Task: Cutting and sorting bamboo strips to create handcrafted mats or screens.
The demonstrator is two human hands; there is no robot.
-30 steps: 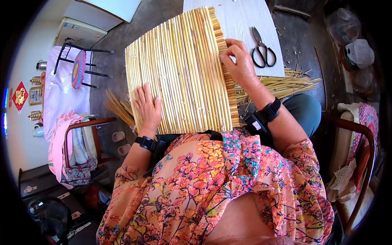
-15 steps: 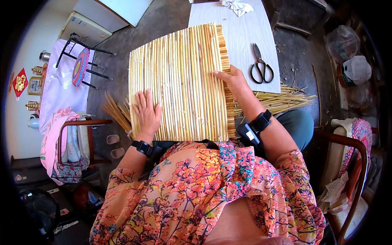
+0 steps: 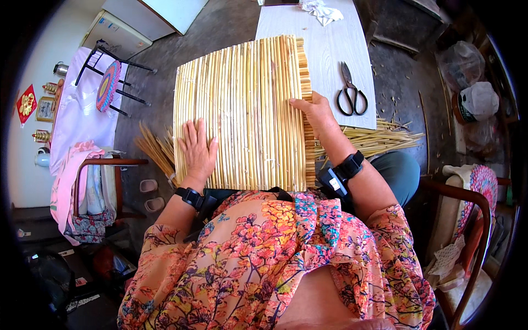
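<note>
A mat of pale yellow reed stalks (image 3: 242,110) lies across my lap, with a darker layer of stalk ends showing along its right edge. My left hand (image 3: 198,148) rests flat on its left part, fingers apart. My right hand (image 3: 316,115) holds the right edge, thumb on top and the other fingers mostly hidden along the edge. Black-handled scissors (image 3: 352,96) lie on a pale wooden table (image 3: 335,47) beyond my right hand. Loose cut stalks (image 3: 388,137) lie to the right, and a brown bundle (image 3: 154,146) to the left.
A black folding stool (image 3: 108,85) with a colourful round pad is at upper left. A chair draped with cloth (image 3: 82,192) stands left, another cushioned chair (image 3: 467,220) right. Pink slippers (image 3: 151,195) are on the floor. A white rag (image 3: 322,11) lies at the table's far end.
My right hand has shifted from pinching higher on the mat's edge to holding it lower with thumb on top. The mat's far edge appears lower in view. My left hand stays flat on it.
</note>
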